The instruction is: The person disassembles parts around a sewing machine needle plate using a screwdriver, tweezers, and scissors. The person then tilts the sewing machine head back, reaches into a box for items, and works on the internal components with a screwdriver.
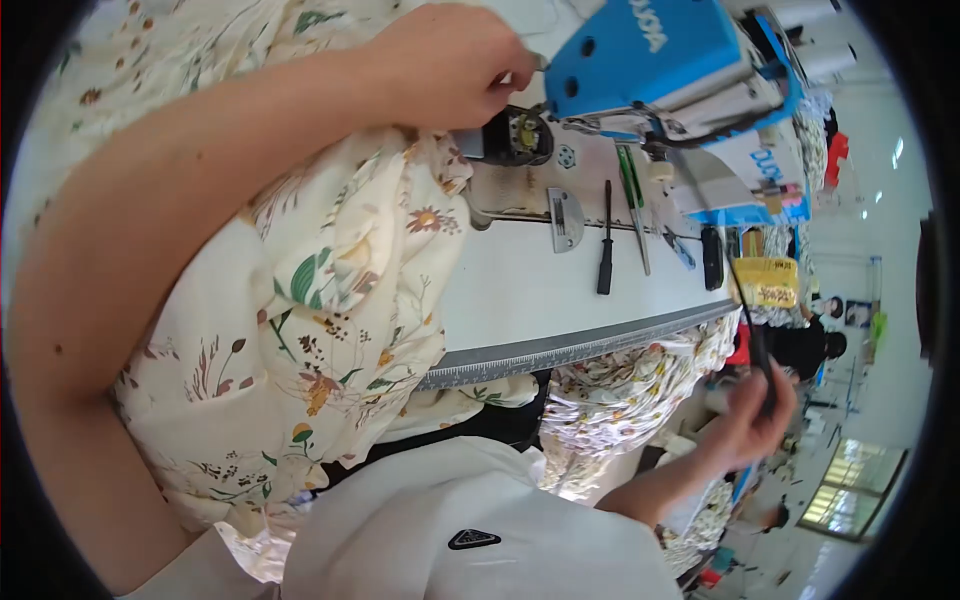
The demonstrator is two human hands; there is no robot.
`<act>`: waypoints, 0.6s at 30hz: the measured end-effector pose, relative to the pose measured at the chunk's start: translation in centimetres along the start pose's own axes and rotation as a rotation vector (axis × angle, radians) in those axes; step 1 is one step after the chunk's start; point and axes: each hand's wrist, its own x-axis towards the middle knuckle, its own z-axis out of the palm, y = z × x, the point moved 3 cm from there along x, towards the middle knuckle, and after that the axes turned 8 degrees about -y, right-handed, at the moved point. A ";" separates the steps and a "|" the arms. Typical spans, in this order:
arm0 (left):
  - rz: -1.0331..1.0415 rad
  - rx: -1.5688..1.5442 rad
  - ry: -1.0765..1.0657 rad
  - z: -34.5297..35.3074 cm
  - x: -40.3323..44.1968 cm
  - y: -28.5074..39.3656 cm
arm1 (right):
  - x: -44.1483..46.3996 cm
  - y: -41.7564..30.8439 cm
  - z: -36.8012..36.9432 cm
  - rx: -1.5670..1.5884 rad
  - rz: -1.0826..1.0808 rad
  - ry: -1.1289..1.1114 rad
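Note:
My left hand [450, 65] is closed beside the blue-and-white sewing machine head [650, 55], its fingertips pinched near the needle end; what they hold, if anything, is hidden. Below that hand, the machine bed shows an opened part with exposed metal [525, 137]. My right hand [757, 415] is raised on the right, closed around the black handle of a slim screwdriver [762, 360], its thin shaft pointing away from me. On the table lie a metal needle plate [567, 220], another black screwdriver [605, 250] and a long green-and-metal tool [632, 200]. Cream floral fabric [330, 300] bunches under my left forearm.
A ruler strip [590, 345] runs along the table's near edge. Small blue-handled snips [680, 248], a black case [712, 258] and a yellow packet [768, 282] lie farther right. More floral fabric [625, 390] hangs below the edge. Other people [810, 345] are in the background.

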 end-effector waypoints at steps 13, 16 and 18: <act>-0.112 -0.472 -0.207 -1.2 0.5 -1.2 | 7.8 -18.7 5.1 0.077 -0.430 -0.161; -0.058 -0.465 -0.198 -0.3 0.7 -1.8 | 9.4 -20.7 9.0 -0.215 -0.508 -0.238; -0.033 -0.470 -0.196 -0.1 0.7 -1.6 | 11.0 -20.4 10.6 -0.306 -0.561 -0.291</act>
